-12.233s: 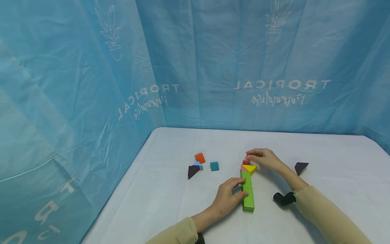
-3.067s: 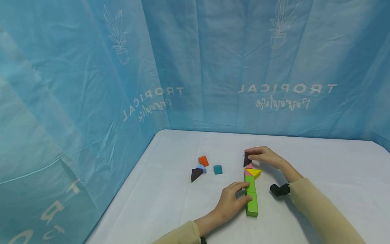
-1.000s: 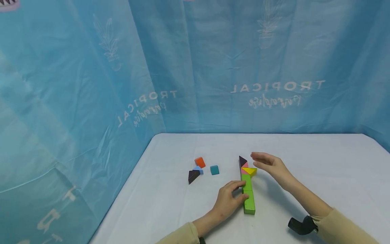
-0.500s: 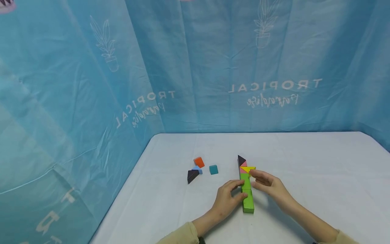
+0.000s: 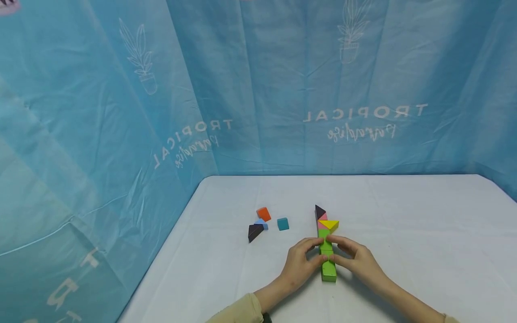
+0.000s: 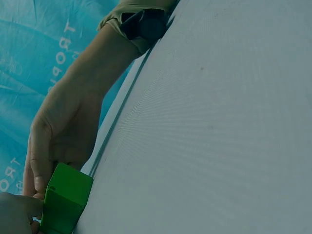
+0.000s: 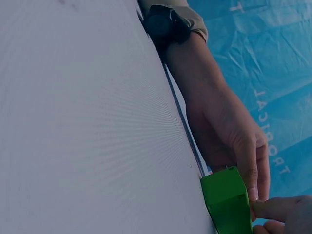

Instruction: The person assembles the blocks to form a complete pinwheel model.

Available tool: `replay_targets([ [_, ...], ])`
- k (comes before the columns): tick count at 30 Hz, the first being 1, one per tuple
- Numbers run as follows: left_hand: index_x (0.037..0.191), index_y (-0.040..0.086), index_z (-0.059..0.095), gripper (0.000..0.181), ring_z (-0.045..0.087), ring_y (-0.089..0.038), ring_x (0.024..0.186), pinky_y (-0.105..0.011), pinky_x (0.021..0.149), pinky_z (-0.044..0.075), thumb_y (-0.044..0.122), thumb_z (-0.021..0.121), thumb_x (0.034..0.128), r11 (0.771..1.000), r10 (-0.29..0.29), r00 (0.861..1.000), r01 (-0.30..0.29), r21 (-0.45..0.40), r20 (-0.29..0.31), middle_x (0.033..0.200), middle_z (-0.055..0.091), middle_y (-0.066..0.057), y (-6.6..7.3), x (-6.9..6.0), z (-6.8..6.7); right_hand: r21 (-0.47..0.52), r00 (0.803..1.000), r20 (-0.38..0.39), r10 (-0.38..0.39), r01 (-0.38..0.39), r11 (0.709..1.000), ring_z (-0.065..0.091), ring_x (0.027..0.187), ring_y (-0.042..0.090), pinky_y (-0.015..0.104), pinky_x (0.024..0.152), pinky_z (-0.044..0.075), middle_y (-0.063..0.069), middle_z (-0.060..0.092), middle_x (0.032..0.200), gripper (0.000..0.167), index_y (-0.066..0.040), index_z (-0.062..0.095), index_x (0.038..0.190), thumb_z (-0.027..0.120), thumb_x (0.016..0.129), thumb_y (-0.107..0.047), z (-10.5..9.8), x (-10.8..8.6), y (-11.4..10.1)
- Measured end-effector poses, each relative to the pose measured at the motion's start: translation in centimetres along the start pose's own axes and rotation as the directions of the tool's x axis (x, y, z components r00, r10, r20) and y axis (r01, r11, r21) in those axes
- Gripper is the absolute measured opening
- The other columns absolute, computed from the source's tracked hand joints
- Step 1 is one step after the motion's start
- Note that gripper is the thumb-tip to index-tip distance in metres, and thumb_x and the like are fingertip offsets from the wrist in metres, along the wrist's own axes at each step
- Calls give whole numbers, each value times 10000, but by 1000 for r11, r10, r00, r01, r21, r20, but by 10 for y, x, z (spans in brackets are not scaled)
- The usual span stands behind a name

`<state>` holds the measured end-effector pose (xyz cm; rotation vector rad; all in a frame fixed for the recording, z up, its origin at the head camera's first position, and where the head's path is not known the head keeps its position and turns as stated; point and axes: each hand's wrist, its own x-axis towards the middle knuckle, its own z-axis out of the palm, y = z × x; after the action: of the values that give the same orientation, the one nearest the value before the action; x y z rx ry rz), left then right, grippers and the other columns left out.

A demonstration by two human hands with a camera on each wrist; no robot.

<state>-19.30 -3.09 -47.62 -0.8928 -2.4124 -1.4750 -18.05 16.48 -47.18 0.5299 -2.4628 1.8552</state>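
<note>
Two green blocks, the near one [image 5: 329, 272] and the far one [image 5: 325, 233], lie end to end in a row. Beyond them come pink pieces [image 5: 322, 225], a yellow triangle [image 5: 331, 224] pointing right and a black triangle [image 5: 319, 212] at the far tip. My left hand [image 5: 296, 267] touches the green blocks from the left with index finger and thumb spread apart; my right hand [image 5: 363, 264] touches them from the right in the same way. In the left wrist view the right hand [image 6: 68, 117] reaches beside the green block [image 6: 65, 197]; the right wrist view shows the left hand [image 7: 234, 126].
Left of the row on the white table [image 5: 404, 202] lie an orange block [image 5: 264, 214], a light blue piece [image 5: 261, 222], a black piece [image 5: 255, 232] and a teal block [image 5: 283, 224]. A blue curtain [image 5: 282, 89] hangs behind the table.
The black triangle, earlier off to the right, was set by my right hand at the row's far end and let go. That hand has moved nearer, onto the green blocks. The left hand stays.
</note>
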Motion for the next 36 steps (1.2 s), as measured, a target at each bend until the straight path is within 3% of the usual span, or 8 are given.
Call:
replay_targets([
  [7,1229,54,600,401,559,-111,1098,-229,928,452,203,689,868,1000,16,1000,-16,9,-1,1180,609,-15,0,1,1,-41,1000,-13,-4,3,999,439,1258,274,384,1027,355,56,558,1298,500,-111,572,1283,723,835,-274,1,-2,0],
  [19,1250,54,586,416,565,-128,1086,-242,922,461,218,678,880,999,3,1000,-3,36,-5,1197,606,-20,0,3,-5,-56,1000,-8,0,-1,998,461,1236,299,412,1005,386,81,555,1302,512,-80,559,1296,723,838,-239,1,-1,-1],
  [26,1241,25,593,408,582,-181,1082,-260,928,461,143,695,864,998,2,993,5,62,-115,1195,611,-54,-13,19,-22,-48,1000,-11,9,-10,999,467,1235,280,376,1011,387,68,560,1299,514,-83,563,1293,733,829,-224,1,-1,1],
  [32,1191,-4,621,409,602,-240,1024,-307,895,492,120,738,820,991,1,966,33,126,-258,1126,639,-100,-32,36,-42,-44,1000,-15,6,-7,999,475,1231,268,357,1012,389,50,569,1289,509,-83,562,1292,732,830,-209,1,0,1],
  [36,1181,-22,622,408,597,-258,1042,-346,893,493,122,741,817,986,7,950,45,159,-311,1126,637,-134,-46,44,-49,-43,1000,-15,9,-10,999,475,1231,270,350,1015,385,42,571,1286,507,-86,562,1292,732,830,-209,1,-1,1],
])
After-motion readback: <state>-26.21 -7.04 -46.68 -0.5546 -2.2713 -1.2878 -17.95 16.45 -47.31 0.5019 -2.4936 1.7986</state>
